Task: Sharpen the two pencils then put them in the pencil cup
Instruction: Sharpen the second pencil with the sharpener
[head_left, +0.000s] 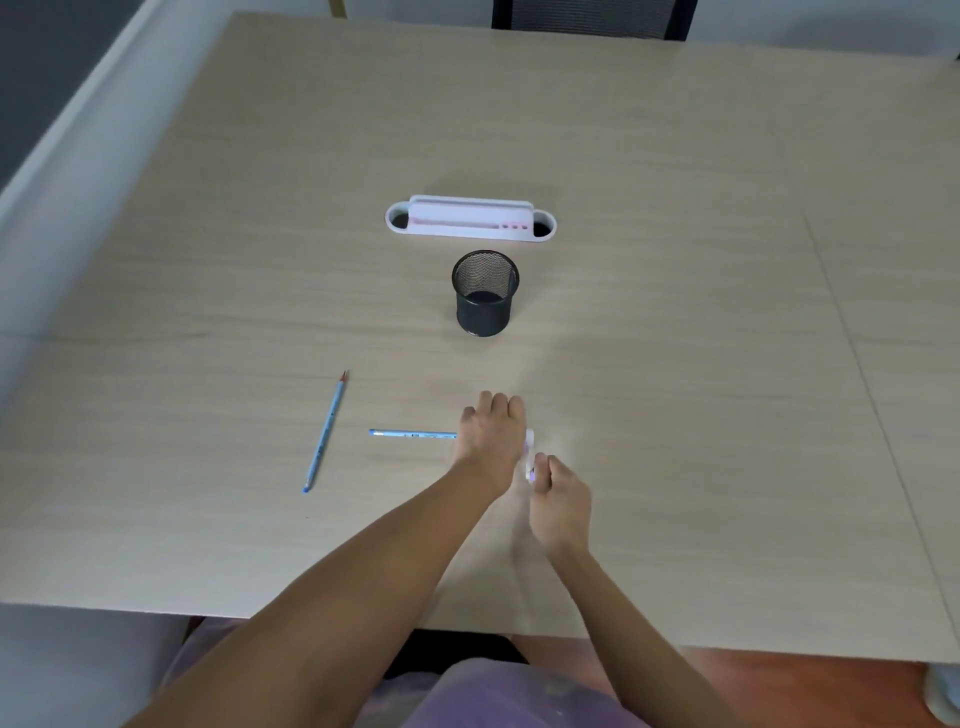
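A blue pencil (325, 432) with a sharpened red-brown tip lies loose on the table at the left, tip pointing away. A second blue pencil (413, 433) lies level, its right end hidden under my left hand (491, 434), which is closed around it. My right hand (558, 491) sits just right of it, fingers pinched on a small white sharpener (529, 453) that shows between the two hands. The black mesh pencil cup (484, 293) stands upright and empty beyond my hands, in the middle of the table.
A white and pink desk organiser (470, 218) lies behind the cup. The wooden table (701, 312) has its near edge by my lap. A dark chair back (592, 18) stands at the far edge.
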